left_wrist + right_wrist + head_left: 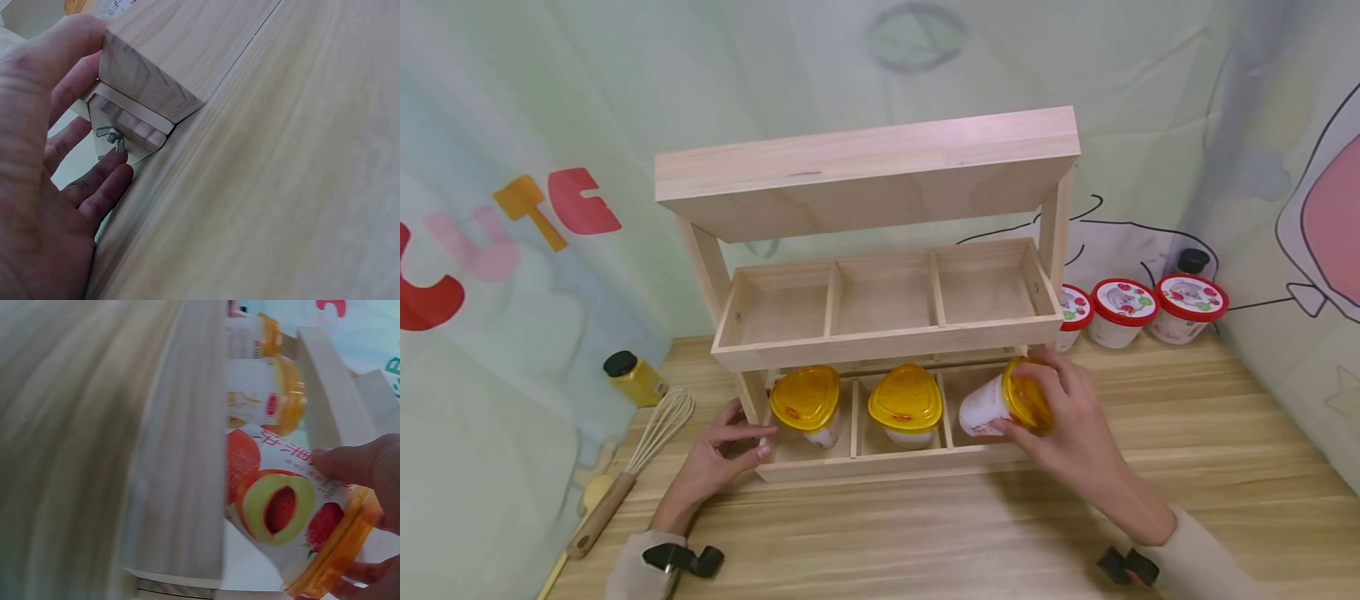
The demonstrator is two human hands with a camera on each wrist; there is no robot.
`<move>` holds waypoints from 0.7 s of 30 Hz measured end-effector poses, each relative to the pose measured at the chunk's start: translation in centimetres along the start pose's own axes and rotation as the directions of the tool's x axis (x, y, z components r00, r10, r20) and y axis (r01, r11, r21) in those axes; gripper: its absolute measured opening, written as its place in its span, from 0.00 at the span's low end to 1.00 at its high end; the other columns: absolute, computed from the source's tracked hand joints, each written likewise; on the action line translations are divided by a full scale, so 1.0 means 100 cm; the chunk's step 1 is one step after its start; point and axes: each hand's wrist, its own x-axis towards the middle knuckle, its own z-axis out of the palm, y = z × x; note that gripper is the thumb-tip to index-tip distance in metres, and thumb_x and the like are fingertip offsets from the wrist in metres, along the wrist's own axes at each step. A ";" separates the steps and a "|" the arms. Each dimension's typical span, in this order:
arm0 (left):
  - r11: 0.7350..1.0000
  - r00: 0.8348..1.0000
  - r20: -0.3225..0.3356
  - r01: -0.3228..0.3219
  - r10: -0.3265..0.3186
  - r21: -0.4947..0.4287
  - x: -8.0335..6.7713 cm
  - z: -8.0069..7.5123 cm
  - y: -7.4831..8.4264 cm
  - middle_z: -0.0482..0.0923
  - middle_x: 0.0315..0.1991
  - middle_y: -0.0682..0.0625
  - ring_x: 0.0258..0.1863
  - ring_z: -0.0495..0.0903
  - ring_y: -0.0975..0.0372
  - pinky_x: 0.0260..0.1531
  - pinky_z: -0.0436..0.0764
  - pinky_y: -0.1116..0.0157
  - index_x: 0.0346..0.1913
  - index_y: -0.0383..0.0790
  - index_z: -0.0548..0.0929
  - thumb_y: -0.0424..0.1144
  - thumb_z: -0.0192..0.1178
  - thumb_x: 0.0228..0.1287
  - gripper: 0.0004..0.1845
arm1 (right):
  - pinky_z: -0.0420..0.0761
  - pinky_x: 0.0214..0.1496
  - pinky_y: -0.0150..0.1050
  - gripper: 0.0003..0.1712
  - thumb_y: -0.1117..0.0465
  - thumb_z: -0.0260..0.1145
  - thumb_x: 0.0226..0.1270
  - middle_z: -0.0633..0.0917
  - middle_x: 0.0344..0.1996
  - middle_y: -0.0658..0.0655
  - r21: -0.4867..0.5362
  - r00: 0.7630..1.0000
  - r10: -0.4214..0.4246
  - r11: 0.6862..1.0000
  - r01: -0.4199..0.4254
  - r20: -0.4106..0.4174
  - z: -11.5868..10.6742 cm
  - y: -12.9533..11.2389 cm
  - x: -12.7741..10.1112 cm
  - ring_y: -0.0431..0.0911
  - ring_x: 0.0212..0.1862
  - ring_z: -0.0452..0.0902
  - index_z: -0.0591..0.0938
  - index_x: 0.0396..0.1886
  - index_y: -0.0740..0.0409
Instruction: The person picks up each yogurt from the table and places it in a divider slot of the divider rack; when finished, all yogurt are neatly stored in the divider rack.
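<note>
Wooden two-tier rack [880, 342] sits on the table [1187, 467]; the bottom tier has three compartments and so does the upper tier.

Status, judged from how things lie:
- Bottom left compartment: yellow-lidded cup [806, 406] standing upright. Done.
- Bottom middle compartment: second yellow-lidded cup [906, 404] upright. Done.
- Bottom right compartment: third cup [992, 406] in hand, tilted on its side with the lid towards the person's right and its base pointing into the slot. Not seated yet. The right wrist view shows it at the front rail, fruit print up.

Right hand [1060, 417]: fingers curled over the lid end of that third cup, gripping it.
Left hand [722, 450]: fingers lie fairly straight against the rack's front left corner, bracing it and holding nothing. The left wrist view shows the fingertips beside a wing nut [112, 139] under that corner post.

Left to do, as I read it: upright the third cup and let it drop into the right slot. All three upper compartments hold nothing. Three red-lidded cups [1123, 310] stand in a row on the table behind the rack's right end, well apart from both hands and untouched.

Off to the left: whisk [632, 467] and a mustard-coloured jar [634, 377], not involved.
</note>
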 end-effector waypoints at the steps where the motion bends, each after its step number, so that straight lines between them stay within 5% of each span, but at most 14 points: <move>1: 1.000 1.000 0.001 -0.002 0.002 0.001 0.000 0.000 0.000 0.70 0.76 0.63 0.67 0.73 0.75 0.64 0.71 0.78 0.53 0.37 0.93 0.22 0.73 0.62 0.17 | 0.79 0.64 0.66 0.40 0.67 0.91 0.41 0.79 0.67 0.66 -0.001 1.000 -0.018 1.000 0.018 -0.007 0.003 0.002 0.000 0.63 0.68 0.72 0.81 0.57 0.58; 13: 1.000 1.000 0.004 -0.002 0.002 0.005 0.000 0.000 0.003 0.72 0.76 0.48 0.68 0.73 0.75 0.64 0.71 0.78 0.53 0.37 0.93 0.23 0.73 0.62 0.17 | 0.79 0.67 0.67 0.39 0.62 0.89 0.49 0.78 0.69 0.64 -0.063 0.987 -0.151 0.986 0.154 0.055 0.019 0.014 0.005 0.65 0.70 0.70 0.83 0.63 0.53; 21: 1.000 1.000 0.007 -0.005 0.005 -0.025 0.000 0.001 0.003 0.71 0.77 0.56 0.68 0.74 0.74 0.64 0.73 0.77 0.53 0.36 0.93 0.22 0.72 0.62 0.17 | 0.76 0.72 0.65 0.39 0.58 0.89 0.51 0.78 0.69 0.63 -0.130 0.969 -0.204 0.966 0.223 0.142 0.027 0.015 0.014 0.63 0.71 0.70 0.82 0.64 0.49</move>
